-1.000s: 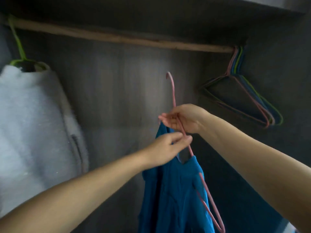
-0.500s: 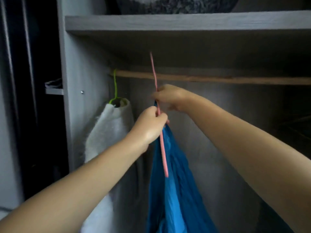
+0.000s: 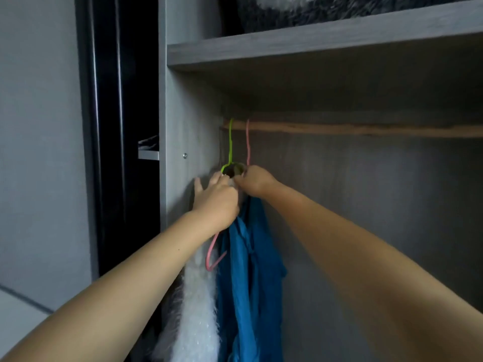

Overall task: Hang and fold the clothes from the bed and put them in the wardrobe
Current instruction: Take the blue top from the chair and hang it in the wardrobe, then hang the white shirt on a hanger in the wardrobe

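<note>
A pink hanger [image 3: 247, 142] carrying a blue garment [image 3: 251, 270] hooks over the wooden rod [image 3: 366, 129] at the wardrobe's left end. My right hand [image 3: 254, 180] pinches the hanger's neck just below the hook. Directly to the left, a white fluffy garment [image 3: 198, 309] hangs on a green hanger [image 3: 230, 147]. My left hand [image 3: 217, 199] rests against the top of that white garment with thumb and fingers stretched out. One end of the pink hanger pokes out below my left wrist.
The wardrobe's grey side panel [image 3: 180, 142] stands immediately left of the hangers. A shelf [image 3: 313, 45] above the rod holds a dark and white furry item [image 3: 300, 9]. The rod runs bare to the right. A dark compartment with a small shelf [image 3: 148, 154] lies further left.
The pink hanger with the blue garment rose and moved left, and its hook now sits over the rod beside the green hanger. My left hand let go and spread against the white garment.
</note>
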The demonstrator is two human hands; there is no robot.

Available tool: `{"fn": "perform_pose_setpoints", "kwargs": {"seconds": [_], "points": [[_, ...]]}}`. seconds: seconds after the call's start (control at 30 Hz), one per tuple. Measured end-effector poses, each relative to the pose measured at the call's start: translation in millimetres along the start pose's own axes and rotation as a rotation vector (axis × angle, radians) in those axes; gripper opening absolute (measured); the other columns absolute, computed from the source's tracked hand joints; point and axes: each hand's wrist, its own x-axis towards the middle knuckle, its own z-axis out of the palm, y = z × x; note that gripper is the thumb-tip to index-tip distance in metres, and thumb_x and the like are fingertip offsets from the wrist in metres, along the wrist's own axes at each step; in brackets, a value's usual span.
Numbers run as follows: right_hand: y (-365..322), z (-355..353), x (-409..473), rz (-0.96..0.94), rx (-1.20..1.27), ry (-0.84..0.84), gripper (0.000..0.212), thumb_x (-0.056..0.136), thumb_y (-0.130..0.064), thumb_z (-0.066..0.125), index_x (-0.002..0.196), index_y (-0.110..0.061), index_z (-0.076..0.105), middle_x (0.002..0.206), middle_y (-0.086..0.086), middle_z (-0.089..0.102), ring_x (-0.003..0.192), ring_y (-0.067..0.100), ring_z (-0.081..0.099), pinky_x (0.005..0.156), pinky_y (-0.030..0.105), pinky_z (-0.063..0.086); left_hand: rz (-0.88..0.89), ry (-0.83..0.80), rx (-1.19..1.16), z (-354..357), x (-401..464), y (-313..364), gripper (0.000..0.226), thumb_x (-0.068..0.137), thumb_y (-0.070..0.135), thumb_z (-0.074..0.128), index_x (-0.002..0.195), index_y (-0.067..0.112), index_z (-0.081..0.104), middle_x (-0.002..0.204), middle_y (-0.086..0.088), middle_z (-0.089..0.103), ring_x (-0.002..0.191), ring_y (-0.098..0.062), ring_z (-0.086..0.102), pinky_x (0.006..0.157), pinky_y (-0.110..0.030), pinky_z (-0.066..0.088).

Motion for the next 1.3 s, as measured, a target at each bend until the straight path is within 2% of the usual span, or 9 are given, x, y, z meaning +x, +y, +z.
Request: {"fn": "perform_pose_setpoints", "kwargs": {"seconds": [0.17, 0.27, 0.37, 0.5, 0.7, 0.83, 0.93, 1.07, 1.3], "points": [[37, -5, -10, 0.009, -0.008, 0.085, 0.056, 0.098, -0.05, 0.036, 0.145, -0.021, 0.033, 0.145, 0.011, 0.044, 0.135, 0.033, 0.038, 0.112, 0.056, 0.023, 0.017, 0.109, 0.138, 6, -6, 8, 0.066, 0.094, 0.02, 0.05, 0.151, 0.015, 0.019, 0.154, -0.009, 0.022, 0.146, -0.026, 0.009, 0.113, -0.06, 0.009], [81, -20, -37, 0.023, -0.225, 0.273, 0.059, 0.099, -0.048, 0.033, 0.15, -0.023, 0.02, 0.153, 0.009, 0.03, 0.143, 0.027, 0.021, 0.11, 0.065, 0.005, 0.092, 0.233, 0.169, 0, -7, 32, 0.061, 0.091, 0.028, 0.054, 0.146, 0.018, 0.028, 0.151, -0.009, 0.027, 0.144, -0.026, 0.013, 0.113, -0.058, 0.01], [128, -35, -83, 0.071, -0.353, 0.359, 0.058, 0.099, -0.043, 0.035, 0.151, -0.022, 0.019, 0.157, 0.005, 0.023, 0.146, 0.02, 0.013, 0.111, 0.063, 0.003, 0.215, 0.292, 0.031, 0, -12, 76, 0.048, 0.094, 0.028, 0.049, 0.14, 0.02, 0.038, 0.147, -0.008, 0.032, 0.142, -0.025, 0.017, 0.114, -0.054, 0.011], [192, -47, -179, 0.241, -0.439, 0.343, 0.056, 0.099, -0.039, 0.04, 0.149, -0.021, 0.025, 0.156, 0.004, 0.024, 0.145, 0.021, 0.018, 0.113, 0.059, 0.007, 0.397, 0.216, -0.141, 25, -30, 155, 0.042, 0.095, 0.026, 0.046, 0.137, 0.018, 0.044, 0.14, -0.008, 0.041, 0.135, -0.025, 0.029, 0.113, -0.049, 0.015], [279, -54, -372, 0.647, -0.379, 0.203, 0.048, 0.098, -0.031, 0.043, 0.143, -0.016, 0.035, 0.157, 0.008, 0.018, 0.142, 0.029, 0.024, 0.109, 0.044, 0.034, 0.735, -0.019, -0.342, 87, -113, 306, 0.041, 0.095, 0.031, 0.043, 0.135, 0.022, 0.045, 0.133, -0.003, 0.048, 0.127, -0.024, 0.04, 0.106, -0.039, 0.029], [303, -53, -518, 0.926, -0.333, 0.151, 0.038, 0.096, -0.026, 0.043, 0.132, -0.015, 0.047, 0.143, 0.01, 0.038, 0.129, 0.031, 0.042, 0.099, 0.036, 0.043, 1.032, -0.131, -0.491, 108, -209, 397, 0.039, 0.094, 0.03, 0.042, 0.132, 0.024, 0.049, 0.13, 0.001, 0.052, 0.123, -0.021, 0.043, 0.099, -0.033, 0.03], [300, -47, -619, 1.065, -0.354, 0.141, 0.027, 0.095, -0.022, 0.041, 0.113, -0.01, 0.057, 0.122, 0.01, 0.053, 0.114, 0.031, 0.054, 0.089, 0.035, 0.047, 1.186, -0.2, -0.613, 105, -283, 445, 0.035, 0.094, 0.028, 0.042, 0.127, 0.024, 0.054, 0.125, 0.003, 0.056, 0.119, -0.019, 0.047, 0.096, -0.032, 0.034], [275, -26, -733, 1.273, -0.369, 0.18, 0.027, 0.096, -0.027, 0.041, 0.104, -0.015, 0.064, 0.112, 0.005, 0.064, 0.103, 0.028, 0.061, 0.08, 0.033, 0.047, 1.416, -0.295, -0.721, 90, -390, 482, 0.032, 0.095, 0.026, 0.04, 0.122, 0.024, 0.057, 0.118, 0.003, 0.058, 0.113, -0.019, 0.051, 0.091, -0.032, 0.037], [203, 1, -860, 1.599, -0.431, 0.374, 0.031, 0.097, -0.033, 0.04, 0.116, -0.022, 0.062, 0.118, 0.001, 0.062, 0.104, 0.024, 0.061, 0.081, 0.033, 0.048, 1.758, -0.411, -0.783, 71, -515, 506, 0.033, 0.094, 0.028, 0.043, 0.124, 0.022, 0.057, 0.119, 0.0, 0.059, 0.113, -0.02, 0.052, 0.088, -0.033, 0.043]]}}
